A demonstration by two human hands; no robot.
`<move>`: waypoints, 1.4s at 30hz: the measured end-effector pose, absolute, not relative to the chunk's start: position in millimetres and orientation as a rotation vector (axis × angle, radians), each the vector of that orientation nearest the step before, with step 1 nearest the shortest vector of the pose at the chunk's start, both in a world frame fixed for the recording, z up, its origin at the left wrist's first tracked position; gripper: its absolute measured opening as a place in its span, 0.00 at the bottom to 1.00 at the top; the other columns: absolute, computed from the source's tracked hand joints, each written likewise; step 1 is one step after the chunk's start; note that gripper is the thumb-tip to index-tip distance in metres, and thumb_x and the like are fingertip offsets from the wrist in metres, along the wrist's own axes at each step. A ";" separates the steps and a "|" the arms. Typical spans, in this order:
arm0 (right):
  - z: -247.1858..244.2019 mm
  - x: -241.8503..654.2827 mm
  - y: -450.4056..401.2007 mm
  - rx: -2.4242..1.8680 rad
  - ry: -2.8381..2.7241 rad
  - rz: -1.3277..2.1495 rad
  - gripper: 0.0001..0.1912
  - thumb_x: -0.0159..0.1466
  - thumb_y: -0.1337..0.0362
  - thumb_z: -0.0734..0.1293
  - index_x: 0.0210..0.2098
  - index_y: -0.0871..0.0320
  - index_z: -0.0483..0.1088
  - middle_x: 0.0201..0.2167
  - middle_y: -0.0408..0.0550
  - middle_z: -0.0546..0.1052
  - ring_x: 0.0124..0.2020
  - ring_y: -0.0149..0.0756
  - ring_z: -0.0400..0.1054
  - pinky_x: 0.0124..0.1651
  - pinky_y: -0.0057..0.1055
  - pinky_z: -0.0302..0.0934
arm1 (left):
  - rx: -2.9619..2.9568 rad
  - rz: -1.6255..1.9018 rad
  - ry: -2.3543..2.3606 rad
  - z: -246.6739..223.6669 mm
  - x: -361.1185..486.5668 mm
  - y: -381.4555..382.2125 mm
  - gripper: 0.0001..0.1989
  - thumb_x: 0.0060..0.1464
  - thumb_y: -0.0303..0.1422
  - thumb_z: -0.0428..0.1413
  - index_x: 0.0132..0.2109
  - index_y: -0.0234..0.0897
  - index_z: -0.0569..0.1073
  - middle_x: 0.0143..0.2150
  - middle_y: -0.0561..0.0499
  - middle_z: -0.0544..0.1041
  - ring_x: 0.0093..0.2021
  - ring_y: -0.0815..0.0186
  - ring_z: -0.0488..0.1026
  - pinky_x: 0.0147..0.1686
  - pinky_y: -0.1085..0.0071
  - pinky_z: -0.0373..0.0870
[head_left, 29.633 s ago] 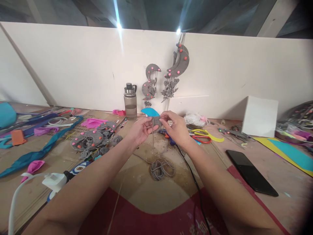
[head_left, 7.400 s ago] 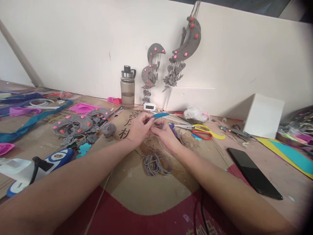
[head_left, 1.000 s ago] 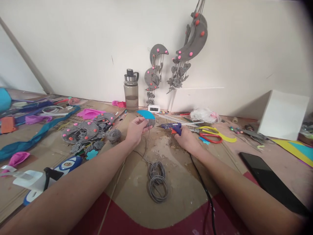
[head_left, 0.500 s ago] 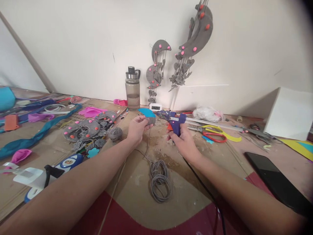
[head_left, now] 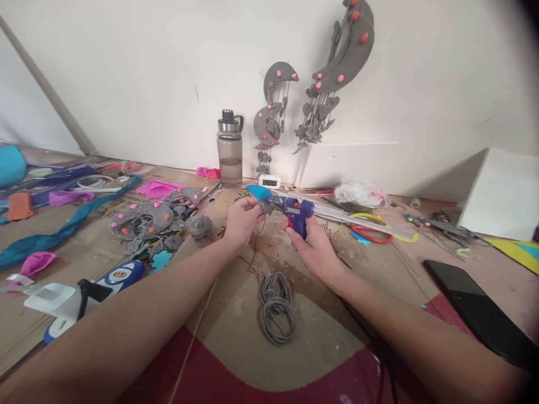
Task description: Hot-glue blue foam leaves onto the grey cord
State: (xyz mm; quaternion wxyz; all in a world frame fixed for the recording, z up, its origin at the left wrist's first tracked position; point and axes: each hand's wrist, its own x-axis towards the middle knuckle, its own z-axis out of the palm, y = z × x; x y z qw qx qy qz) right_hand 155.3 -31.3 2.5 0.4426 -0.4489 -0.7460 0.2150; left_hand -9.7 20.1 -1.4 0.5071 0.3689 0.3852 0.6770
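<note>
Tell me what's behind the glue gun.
Beyond the glue gun in the right hand, a digital clock stands near the white partition. Whatever lies directly behind the gun's body and the hand is covered.

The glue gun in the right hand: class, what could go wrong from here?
1. The nozzle of the glue gun is close to the fingertips of the left hand; if hot, it might burn them.
2. Glue could stray onto the grey cord, which trails up toward the grey piece in that hand.
3. The black cable runs beside the right forearm, which might snag it.
</note>
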 end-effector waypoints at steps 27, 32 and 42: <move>-1.8 157.7 -30.2 -1.208 -1.840 0.457 0.18 0.63 0.60 0.60 0.52 0.58 0.60 0.38 0.52 0.74 0.36 0.42 0.67 0.39 0.38 0.62 | 0.916 1.666 0.939 -2.7 -10.2 22.3 0.10 0.40 0.30 0.62 0.31 0.33 0.71 0.28 0.55 0.71 0.29 0.73 0.70 0.39 0.66 0.76; -3.0 158.8 -29.6 -1.222 -1.843 0.426 0.17 0.63 0.59 0.60 0.50 0.59 0.61 0.37 0.52 0.74 0.35 0.42 0.67 0.38 0.38 0.62 | 0.907 1.687 0.929 -0.2 -10.2 20.6 0.09 0.41 0.30 0.62 0.30 0.33 0.69 0.28 0.54 0.71 0.30 0.72 0.70 0.38 0.67 0.76; -1.7 159.2 -29.5 -1.225 -1.823 0.398 0.15 0.63 0.58 0.60 0.48 0.58 0.62 0.39 0.53 0.74 0.36 0.42 0.67 0.40 0.39 0.61 | 0.890 1.710 0.942 3.2 -9.6 18.4 0.08 0.41 0.29 0.62 0.29 0.33 0.69 0.28 0.54 0.71 0.30 0.71 0.71 0.40 0.64 0.76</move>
